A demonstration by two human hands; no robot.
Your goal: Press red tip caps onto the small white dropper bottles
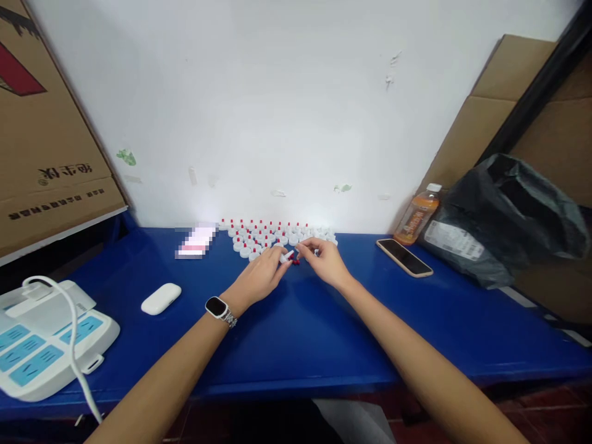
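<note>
So everything here goes by the cap cluster (245,252), a bunch of white caps in rows against the wall (277,123) at the back of a blue bench (296,345). Most have little red tips (254,250) on top; over at the cluster's right end a few look plain white.

The left hand (263,271) is right at the front of the cluster, pinching a white piece (287,256) between thumb and fingers. Probably another cap, but it's too small to be sure. The right hand (326,262) is just beside it, also in front of the cluster, thumb and finger curled close together. Can't tell if there's anything in that pinch, sorry. Some red bits (296,263) sit between the two hands.

Handling-wise, I'd guess that white piece is super light, stiff plastic, kinda slick but not fragile. I'd grab it by the sides, away from the end. The red bits look tiny and easy to drop or roll off, so fingertips only, gentle squeeze.

Other stuff: a phone (404,258) and an orange bottle (416,217) to the right of the cluster, a black bag (490,234) further right, a white case (161,299) front-left of it, a power strip (60,354) further out that way.
</note>
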